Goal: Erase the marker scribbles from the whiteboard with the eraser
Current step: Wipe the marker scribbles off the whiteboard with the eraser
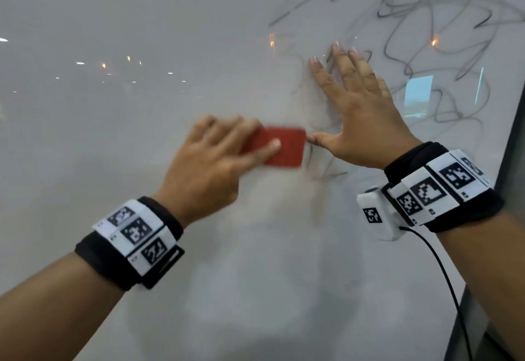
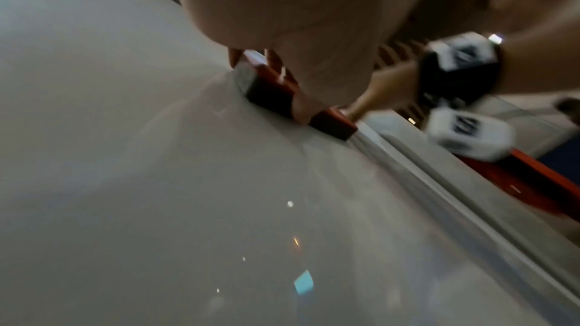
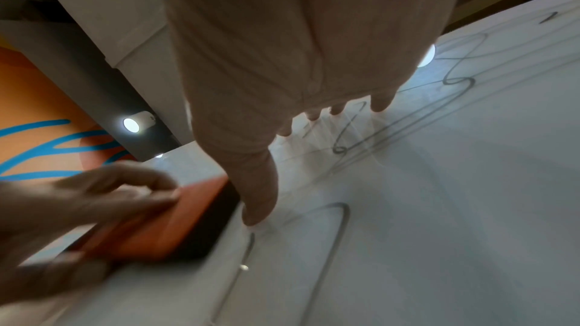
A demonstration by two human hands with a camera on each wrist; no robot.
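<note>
Both wrists carry marker bands (image 1: 136,233) close to me. With my left hand (image 1: 210,162) I grip the red eraser (image 1: 279,146), fingers curled over its top and pressing it on the whiteboard (image 1: 113,105). My right hand (image 1: 360,113) lies flat, fingers spread, thumb tip just beside the eraser's right edge. Scribbles (image 1: 426,20) remain far right.

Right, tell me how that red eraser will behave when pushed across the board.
The red eraser looks like a rigid flat block, so it probably won't flex. Its dark pad sits flush on the glossy whiteboard, so it should glide easily. The left hand grips it alone, suggesting it's light.
</note>
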